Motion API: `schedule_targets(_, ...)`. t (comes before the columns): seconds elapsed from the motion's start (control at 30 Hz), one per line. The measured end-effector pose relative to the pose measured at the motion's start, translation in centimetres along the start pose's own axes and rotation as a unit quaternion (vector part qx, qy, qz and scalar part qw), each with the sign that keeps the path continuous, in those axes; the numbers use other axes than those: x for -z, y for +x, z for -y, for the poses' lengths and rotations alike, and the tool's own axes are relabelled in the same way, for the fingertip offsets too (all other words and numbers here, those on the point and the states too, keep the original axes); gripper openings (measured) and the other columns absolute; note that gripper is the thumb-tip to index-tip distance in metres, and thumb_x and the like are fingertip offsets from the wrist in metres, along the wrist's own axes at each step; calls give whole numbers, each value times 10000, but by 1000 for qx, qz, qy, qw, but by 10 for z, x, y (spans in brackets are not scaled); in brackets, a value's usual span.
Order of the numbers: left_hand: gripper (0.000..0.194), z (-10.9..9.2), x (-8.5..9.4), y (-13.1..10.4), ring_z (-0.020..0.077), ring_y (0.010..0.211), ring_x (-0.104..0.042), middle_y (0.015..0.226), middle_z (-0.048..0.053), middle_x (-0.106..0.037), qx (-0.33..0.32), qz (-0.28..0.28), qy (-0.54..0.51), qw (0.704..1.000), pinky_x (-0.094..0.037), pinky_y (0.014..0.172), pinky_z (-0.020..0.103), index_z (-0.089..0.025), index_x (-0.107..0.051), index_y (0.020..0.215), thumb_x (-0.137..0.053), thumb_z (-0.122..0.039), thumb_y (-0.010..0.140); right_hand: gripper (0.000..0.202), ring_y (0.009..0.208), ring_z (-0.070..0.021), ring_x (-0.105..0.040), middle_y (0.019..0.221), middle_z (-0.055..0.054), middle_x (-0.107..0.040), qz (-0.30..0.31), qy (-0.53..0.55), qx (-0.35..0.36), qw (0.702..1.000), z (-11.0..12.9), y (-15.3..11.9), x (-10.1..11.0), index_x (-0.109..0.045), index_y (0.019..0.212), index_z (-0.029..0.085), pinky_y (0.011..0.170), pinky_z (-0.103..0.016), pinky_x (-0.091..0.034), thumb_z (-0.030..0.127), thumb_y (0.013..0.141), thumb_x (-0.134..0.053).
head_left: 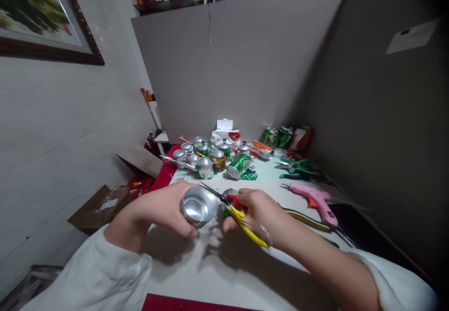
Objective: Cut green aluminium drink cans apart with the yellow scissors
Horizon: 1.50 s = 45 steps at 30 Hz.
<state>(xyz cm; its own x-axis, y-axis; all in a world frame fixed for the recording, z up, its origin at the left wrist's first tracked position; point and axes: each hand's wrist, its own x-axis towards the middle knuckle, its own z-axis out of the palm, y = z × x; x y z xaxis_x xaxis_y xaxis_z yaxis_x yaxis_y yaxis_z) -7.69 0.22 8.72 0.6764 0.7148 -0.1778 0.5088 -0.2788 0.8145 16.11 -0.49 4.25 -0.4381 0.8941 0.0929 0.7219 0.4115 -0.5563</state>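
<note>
At the near middle of the white table (182, 273), the left hand (170, 210) holds an open-topped metal can (199, 204), thumb on its near side and the fingers largely hidden behind it; the can is tilted so that its bare silver interior faces the viewer. The right hand (256, 210), to the right of the can, is closed around a yellow-handled tool (247, 227) with red inner grips; its slim dark tip points left and far, at the can's far right rim. Whether tip and rim touch cannot be determined. A silver and green piece (229, 192) is partly hidden behind the tool; its support cannot be established. Farther off, left of centre, stands a group of small can-made vessels (205, 167), some with lids and spouts. Just right of these lies a green can (238, 166) on its side, with green scraps (249, 174) beside it. Beyond the group sits a white pack (225, 137). On the far right are dented cans (285, 137); nearer on that side lie green-handled tools (296, 166), a pink glue gun (312, 198) and a yellow-and-black handle (307, 219).
</note>
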Motion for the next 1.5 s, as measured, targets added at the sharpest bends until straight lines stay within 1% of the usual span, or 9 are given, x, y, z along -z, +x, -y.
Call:
schedule_targets(0.4, 279, 3, 23, -11, 219, 750, -626, 774, 35, -678, 21, 60, -25, 998, -473, 639, 276, -153, -687, 848, -728, -153, 572, 564, 587, -146, -495, 665, -43, -597, -4, -49, 22, 999, 12, 17, -8, -700, 673, 167, 525, -254, -328, 716, 762, -609)
schedule_targets(0.47, 279, 8, 29, -13, 217, 757, -624, 779, 30, -670, 29, 35, -34, 998, -474, 640, 274, -159, -686, 844, -733, -171, 569, 546, 584, -144, -505, 669, -47, -614, -10, -115, 27, 993, 16, 25, -8, -692, 672, 172, 523, -249, -334, 694, 795, -592)
schedule_targets(0.63, 186, 26, 43, -16, 188, 693, -592, 683, -12, -609, 58, -99, 9, 993, -436, 606, 260, -176, -636, 728, -746, -243, 595, 392, 645, -182, -597, 784, -109, -662, -36, -268, 23, 962, 31, 47, -5, -702, 718, 145, 534, -266, -354, 490, 875, -603)
schedule_targets(0.73, 236, 33, 48, -18, 207, 738, -610, 756, 8, -650, 87, -173, 42, 980, -459, 663, 290, -172, -649, 793, -757, -263, 603, 240, 750, -229, -643, 927, -171, -658, -49, -308, 24, 950, 42, 52, -4, -717, 813, 107, 541, -275, -371, 293, 894, -587)
schedule_targets(0.83, 299, 36, 51, -21, 224, 790, -632, 834, 30, -689, 94, -208, 59, 972, -470, 710, 309, -160, -661, 866, -765, -273, 610, 217, 852, -269, -649, 985, -192, -640, -59, -334, 36, 940, 51, 52, -2, -715, 918, 92, 570, -280, -411, 216, 911, -538)
schedule_targets(1.03, 399, 41, 57, -29, 237, 838, -658, 884, 37, -716, 99, -246, 77, 961, -483, 743, 318, -161, -655, 949, -786, -330, 612, 232, 910, -274, -632, 1039, -195, -628, -66, -348, 60, 933, 45, 52, 1, -688, 1006, 101, 632, -302, -458, 233, 925, -515)
schedule_targets(1.17, 425, 40, 58, -31, 261, 873, -670, 927, 57, -737, 115, -269, 90, 952, -489, 764, 344, -167, -659, 958, -798, -345, 599, 189, 793, -230, -653, 939, -164, -670, -51, -335, 41, 940, 39, 52, 6, -702, 888, 118, 617, -277, -436, 271, 881, -592)
schedule_targets(1.37, 502, 45, 58, -35, 300, 933, -669, 968, 68, -739, 125, -330, 120, 928, -479, 776, 368, -190, -665, 1023, -811, -383, 584, 359, 705, -233, -644, 752, -126, -690, -72, -285, -4, 956, 39, 52, 11, -707, 749, 156, 564, -275, -360, 482, 862, -606)
schedule_targets(1.5, 461, 52, 58, -40, 323, 899, -649, 921, 68, -721, 128, -363, 132, 913, -436, 754, 388, -230, -653, 969, -822, -357, 559, 377, 621, -183, -587, 667, -80, -667, -82, -227, -1, 970, 43, 48, 8, -682, 701, 179, 532, -267, -297, 516, 853, -611)
